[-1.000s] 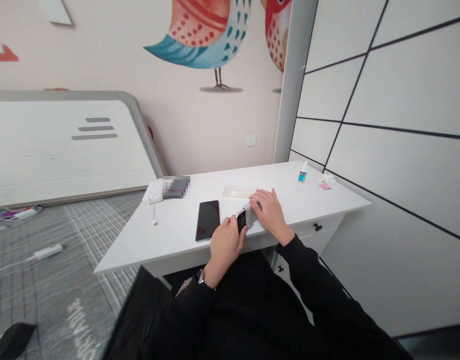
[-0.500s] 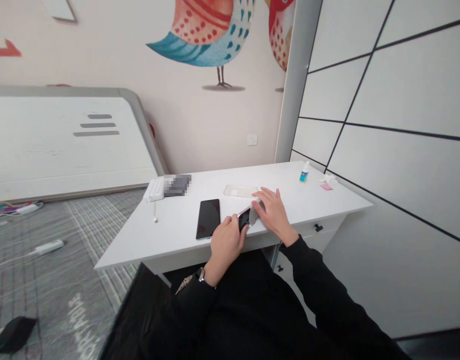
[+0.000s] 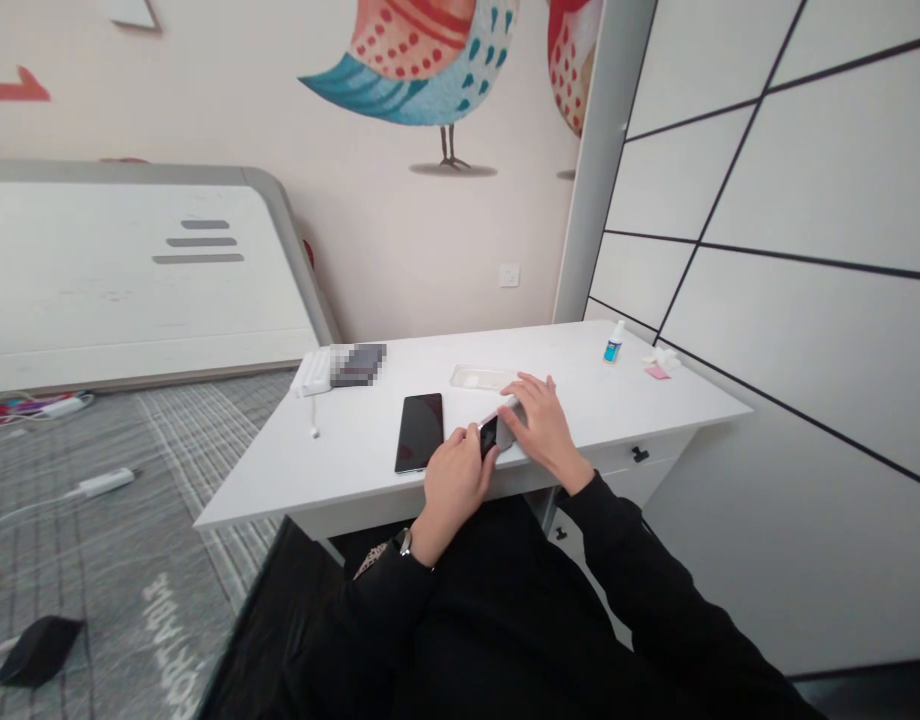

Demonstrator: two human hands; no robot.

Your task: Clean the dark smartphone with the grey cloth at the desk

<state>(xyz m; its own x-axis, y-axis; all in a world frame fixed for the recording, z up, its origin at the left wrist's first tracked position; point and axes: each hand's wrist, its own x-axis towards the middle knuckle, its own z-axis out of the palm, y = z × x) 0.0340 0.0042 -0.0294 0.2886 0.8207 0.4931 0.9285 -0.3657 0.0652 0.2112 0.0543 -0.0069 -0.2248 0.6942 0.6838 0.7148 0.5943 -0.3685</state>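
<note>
My left hand point(image 3: 454, 482) grips the near end of a small dark-screened phone point(image 3: 489, 436) at the front edge of the white desk point(image 3: 355, 460). My right hand point(image 3: 541, 428) lies over the phone's far end, fingers flat on a pale cloth point(image 3: 507, 424) pressed to its screen. A second, larger black phone point(image 3: 419, 431) lies flat on the desk just left of my hands. A clear phone case point(image 3: 481, 377) rests beyond my right hand.
A small blue-labelled bottle point(image 3: 614, 342), white tissue point(image 3: 659, 355) and a pink slip point(image 3: 656, 372) sit at the desk's far right by the panelled wall. A white box and grey item point(image 3: 340, 366) lie at the far left. Cables and a power strip point(image 3: 100, 483) cross the carpet.
My hands and the small phone stay in nearly the same place; the right hand shifts slightly over the cloth. The camera has tilted a little.
</note>
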